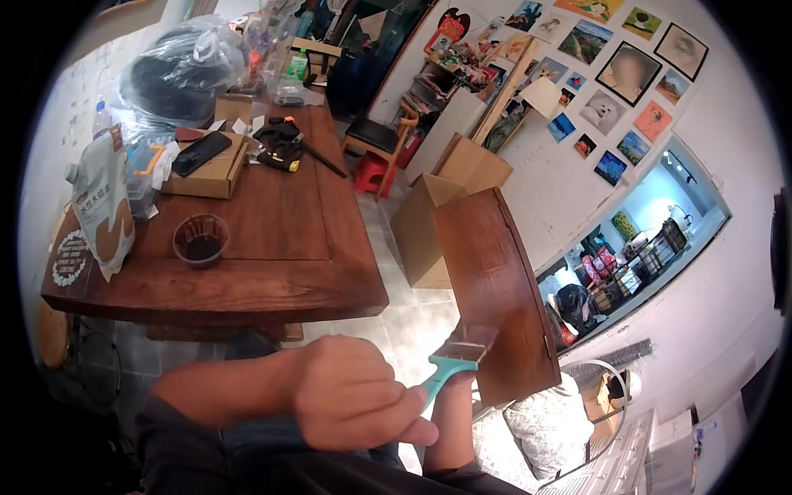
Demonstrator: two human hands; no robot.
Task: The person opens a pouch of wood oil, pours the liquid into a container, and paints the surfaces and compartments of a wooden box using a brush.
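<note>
My left hand [355, 400] reaches in from the left, its fingers closed round the turquoise handle of a flat paintbrush [450, 365]. The brush's bristles meet the near left edge of a reddish-brown wooden board [499, 289], whose surface has a glossy sheen. My right hand [459, 388] is at the board's lower edge, behind the brush. Only the forearm and a little of that hand show; its fingers are hidden. On the wooden table to the left stands a clear plastic bowl [200, 240] with dark liquid in it.
The wooden table [280, 206] bears a pouch [103, 206], a cardboard box [216, 175] with a phone on it, dark gloves [280, 144] and a plastic-wrapped bundle [177, 74]. Beyond the board are a large carton [421, 235] and a chair [379, 136]. Patterned cushions [544, 429] lie at lower right.
</note>
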